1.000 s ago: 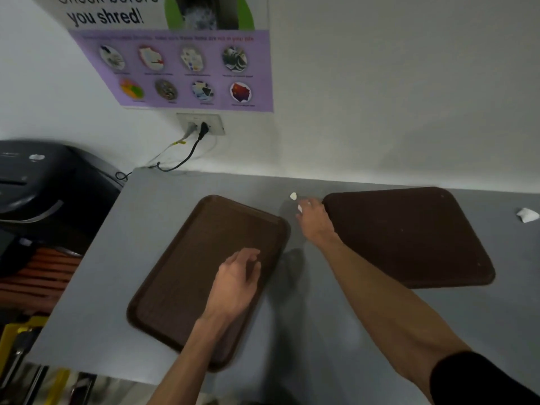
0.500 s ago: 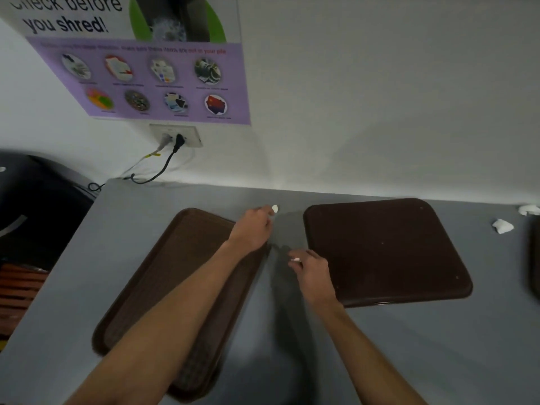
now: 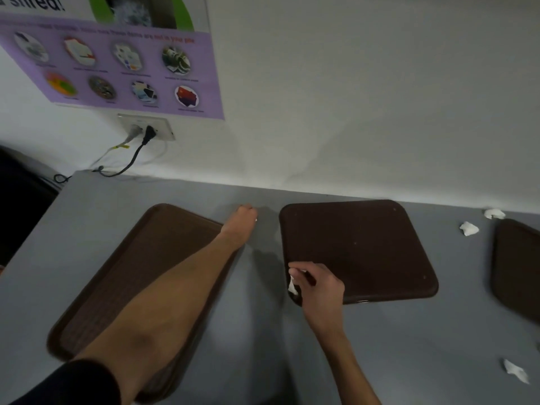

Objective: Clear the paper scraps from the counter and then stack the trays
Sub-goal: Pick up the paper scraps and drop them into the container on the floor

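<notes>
The left tray (image 3: 117, 287), brown plastic with a fine ribbed face and a raised rim, lies askew on the smooth grey table (image 3: 257, 361). The left hand (image 3: 241, 222) reaches over it to the gap by the wall, its fingers (image 3: 252, 212) bunched round a tiny scrap (image 3: 256, 220) that shows only as a white sliver. The right hand (image 3: 318, 287) pinches a torn scrap (image 3: 292, 285) of soft white paper between thumb and fingertips at the near corner of the middle tray (image 3: 365, 244), a dark, smooth, round-cornered one. Crumpled loose scraps (image 3: 469, 228) lie further right on the table, near a third tray (image 3: 517, 267). Stacking probably waits until they are gathered.
</notes>
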A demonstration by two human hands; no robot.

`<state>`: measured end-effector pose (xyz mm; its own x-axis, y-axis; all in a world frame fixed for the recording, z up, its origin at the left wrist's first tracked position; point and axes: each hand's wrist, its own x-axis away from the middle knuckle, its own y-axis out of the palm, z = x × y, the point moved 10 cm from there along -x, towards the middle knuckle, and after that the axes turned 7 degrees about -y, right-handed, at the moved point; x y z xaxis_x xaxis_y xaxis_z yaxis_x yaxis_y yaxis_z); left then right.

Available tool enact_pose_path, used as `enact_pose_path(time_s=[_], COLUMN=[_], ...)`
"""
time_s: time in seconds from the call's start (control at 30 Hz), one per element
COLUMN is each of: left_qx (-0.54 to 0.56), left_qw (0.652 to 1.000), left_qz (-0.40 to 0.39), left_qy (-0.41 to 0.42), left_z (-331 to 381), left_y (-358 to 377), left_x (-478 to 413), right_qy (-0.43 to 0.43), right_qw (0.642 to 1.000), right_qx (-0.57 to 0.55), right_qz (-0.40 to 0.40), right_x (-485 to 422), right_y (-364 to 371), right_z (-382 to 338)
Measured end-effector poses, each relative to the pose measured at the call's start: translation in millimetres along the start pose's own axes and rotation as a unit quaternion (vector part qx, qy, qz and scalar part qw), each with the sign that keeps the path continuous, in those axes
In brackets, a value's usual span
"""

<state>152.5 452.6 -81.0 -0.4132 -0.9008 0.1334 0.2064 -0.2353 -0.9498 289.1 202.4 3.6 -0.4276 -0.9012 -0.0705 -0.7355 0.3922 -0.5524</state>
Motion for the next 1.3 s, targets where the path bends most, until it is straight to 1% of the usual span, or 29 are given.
enact_pose_path(time_s=[0.07,0.13,0.23,0.4,0.53,0.67,0.77,0.97,1.03,1.1,1.2,1.3], left_qx=[0.009,0.042,0.107,0.183,0.228,0.255,0.28,0.278,0.283,0.285,0.315,0.346], left_qw=[1.0,0.999,0.993,0.975,0.955,0.932,0.915,0.899,0.89,0.879,0.844,0.8], left_qz=[-0.001,0.004,0.038,0.125,0.17,0.203,0.209,0.191,0.18,0.171,0.148,0.126], left_qy=[0.002,-0.009,-0.017,-0.03,-0.084,-0.157,-0.2,-0.28,-0.308,-0.342,-0.409,-0.473], left_z=[0.3,-3.4,-4.4,-31.5,-83.2,-139.3,-177.4,-245.3,-266.7,-286.8,-316.9,-344.1], left_y=[-0.8,-9.8,-42.1,-94.1,-110.8,-114.9,-104.2,-56.2,-34.8,-10.8,39.1,102.5], left_x=[13.0,29.2,70.5,173.9,272.6,380.9,463.6,616.4,660.0,699.3,746.8,782.0], right_qy=[0.026,0.054,0.069,0.004,-0.066,-0.112,-0.114,-0.108,-0.093,-0.061,-0.027,-0.004], right_qw=[1.0,0.998,0.992,0.992,0.988,0.979,0.973,0.956,0.949,0.94,0.925,0.912], right_qx=[-0.006,-0.03,-0.076,-0.054,-0.024,-0.024,-0.016,-0.037,-0.054,-0.067,-0.041,0.017], right_qz=[-0.012,-0.033,-0.068,-0.116,-0.139,-0.167,-0.201,-0.27,-0.295,-0.328,-0.378,-0.411], right_x=[1.2,3.1,11.2,38.7,78.3,136.5,198.1,342.6,385.0,422.4,465.6,496.7], right_y=[4.6,12.6,30.4,66.7,104.2,148.4,184.8,254.6,275.4,296.4,334.2,380.5], right_z=[1.2,-2.5,-14.8,-57.1,-97.5,-130.7,-148.2,-161.6,-160.6,-151.0,-121.1,-68.7])
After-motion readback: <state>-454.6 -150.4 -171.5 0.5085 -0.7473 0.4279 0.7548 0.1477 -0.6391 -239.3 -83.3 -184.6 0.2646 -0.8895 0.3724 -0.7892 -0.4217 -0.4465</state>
